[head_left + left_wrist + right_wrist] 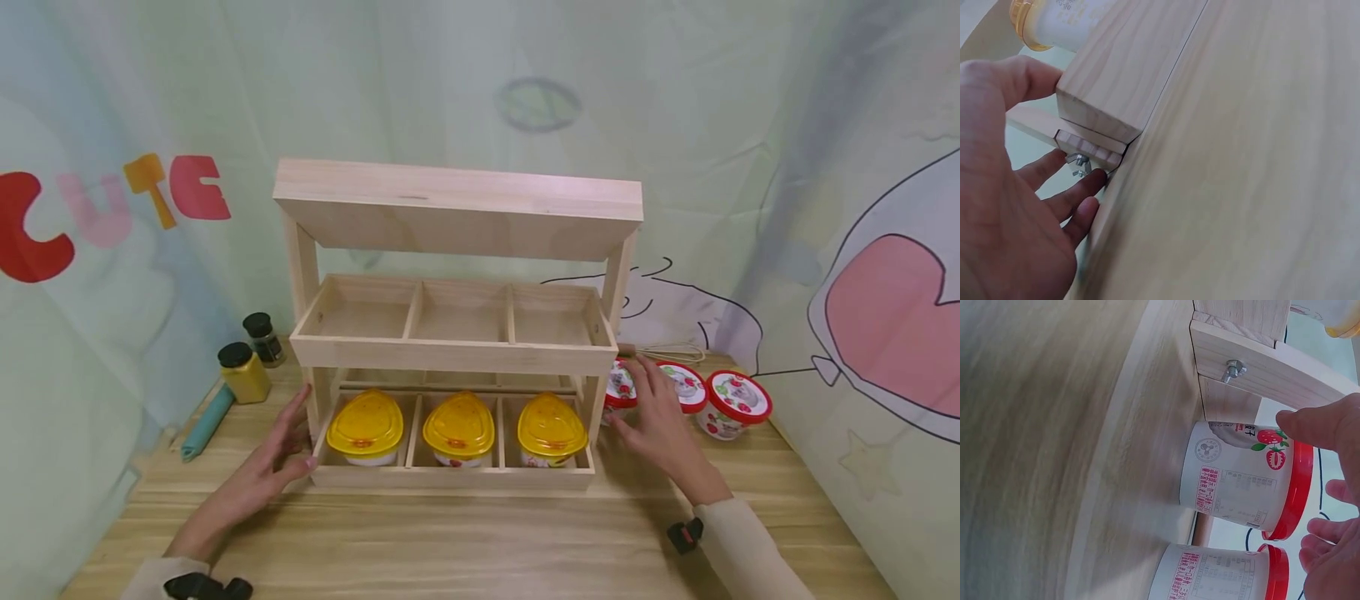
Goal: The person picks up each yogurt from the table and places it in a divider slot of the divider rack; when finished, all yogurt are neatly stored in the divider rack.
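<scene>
1. On the pale wooden tabletop stands a two-tier rack of light unpainted wood. Its lower tray holds three white tubs with yellow lids, one per compartment; the three upper compartments hold nothing.
2. The left hand lies with fingers spread and relaxed against the rack's lower left corner, the thumb on the front edge. In the left wrist view its fingertips sit just by a small metal wing nut.
3. The right hand is wide, fingers loosely extended, hovering over the nearest of three strawberry-printed white tubs with red lids, just right of the rack. The right wrist view shows the thumb near that tub's rim; contact cannot be confirmed.
4. Judged from this, the step in hand is reaching for a red-lidded tub while the left hand steadies the rack. The next move calls for fingers closing round the tub's wall without nudging its neighbours.
5. The nearest red-lidded tub is largely hidden behind the hand and rack post. A whisk-like wire object behind the tubs is hard to make out.
</scene>
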{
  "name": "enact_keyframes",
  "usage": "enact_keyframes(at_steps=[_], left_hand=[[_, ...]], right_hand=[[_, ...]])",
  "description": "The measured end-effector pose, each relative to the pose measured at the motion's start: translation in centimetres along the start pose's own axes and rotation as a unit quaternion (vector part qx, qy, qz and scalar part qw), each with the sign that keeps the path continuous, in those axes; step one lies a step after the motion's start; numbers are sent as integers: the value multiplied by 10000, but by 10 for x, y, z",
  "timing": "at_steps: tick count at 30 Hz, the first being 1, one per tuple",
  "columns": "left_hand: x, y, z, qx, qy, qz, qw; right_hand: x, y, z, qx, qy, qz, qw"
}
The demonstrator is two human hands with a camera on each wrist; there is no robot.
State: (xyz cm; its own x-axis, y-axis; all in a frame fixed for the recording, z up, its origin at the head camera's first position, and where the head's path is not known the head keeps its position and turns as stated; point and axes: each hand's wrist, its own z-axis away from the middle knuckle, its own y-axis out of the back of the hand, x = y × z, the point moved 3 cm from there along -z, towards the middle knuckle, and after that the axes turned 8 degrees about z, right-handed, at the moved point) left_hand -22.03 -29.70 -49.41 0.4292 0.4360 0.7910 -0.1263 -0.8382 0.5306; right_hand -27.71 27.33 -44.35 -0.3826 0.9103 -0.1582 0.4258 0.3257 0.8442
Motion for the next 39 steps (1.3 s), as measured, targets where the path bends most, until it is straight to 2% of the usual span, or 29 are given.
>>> enact_keyframes(at_steps=[3, 10, 19, 28, 33, 39], left_hand=[[-3, -1, 0, 66, -3, -25, 10000], [-4, -6, -1, 322, -443, 313, 9980], [-5, -7, -1, 350, -232, 145, 9990], [-4, -6, -1, 195, 164, -120, 9996], [-7, -6, 0, 196, 121, -56, 9997], [-5, -7, -1, 248, -218, 211, 9992]], right_hand=[[0, 0, -1, -26, 10, -35, 10000], [1, -4, -1, -140, -15, -84, 9999], [1, -12, -1, -159, -61, -155, 9997], [-1, -20, 0, -207, -149, -21, 9997], [-2, -23, 0, -268, -190, 36, 9995], [-2, -24, -1, -151, -146, 12, 9998]])
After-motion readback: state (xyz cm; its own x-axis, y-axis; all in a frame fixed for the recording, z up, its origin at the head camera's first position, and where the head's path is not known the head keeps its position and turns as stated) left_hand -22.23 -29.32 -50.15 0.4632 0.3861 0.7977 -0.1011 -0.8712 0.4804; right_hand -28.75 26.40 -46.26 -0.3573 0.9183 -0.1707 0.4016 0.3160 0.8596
